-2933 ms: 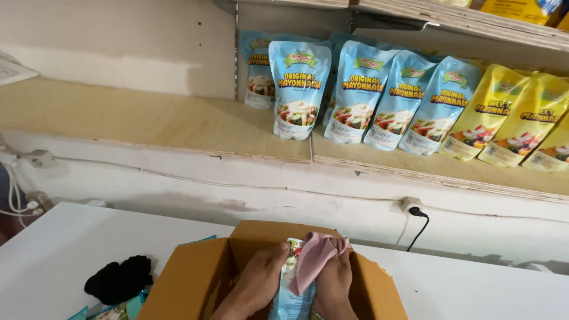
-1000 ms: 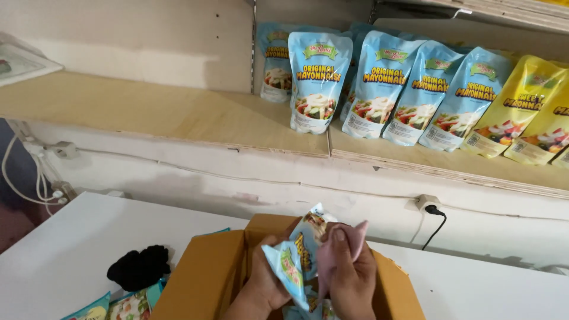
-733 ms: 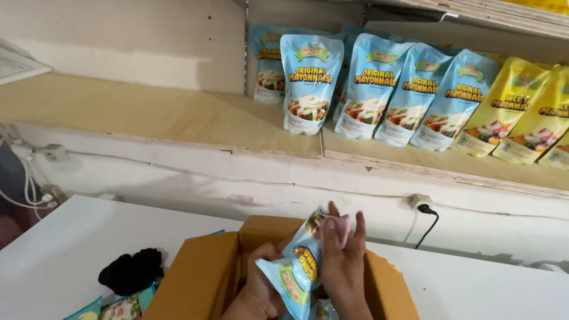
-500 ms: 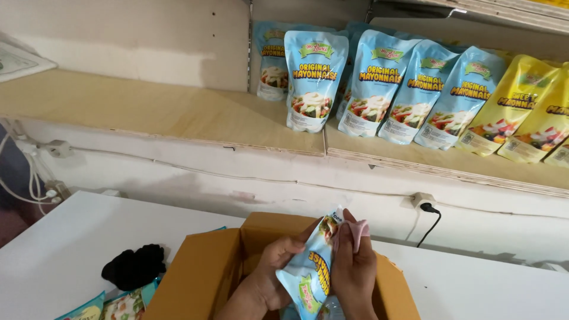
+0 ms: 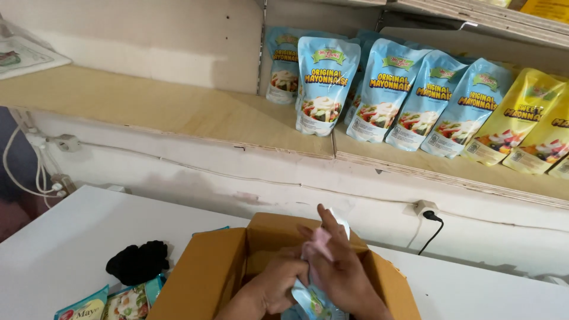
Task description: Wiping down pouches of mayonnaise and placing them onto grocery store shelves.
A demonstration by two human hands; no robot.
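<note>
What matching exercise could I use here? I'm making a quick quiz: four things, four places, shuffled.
Things:
1. yellow pouches
2. black cloth
3. pink cloth
4. plug

Places:
A. in the wall socket under the shelf
B. right end of the wooden shelf
C. in the hands, above the cardboard box
D. on the white table, left of the box

Pairs: 1-B, 2-D, 3-C, 4-A
</note>
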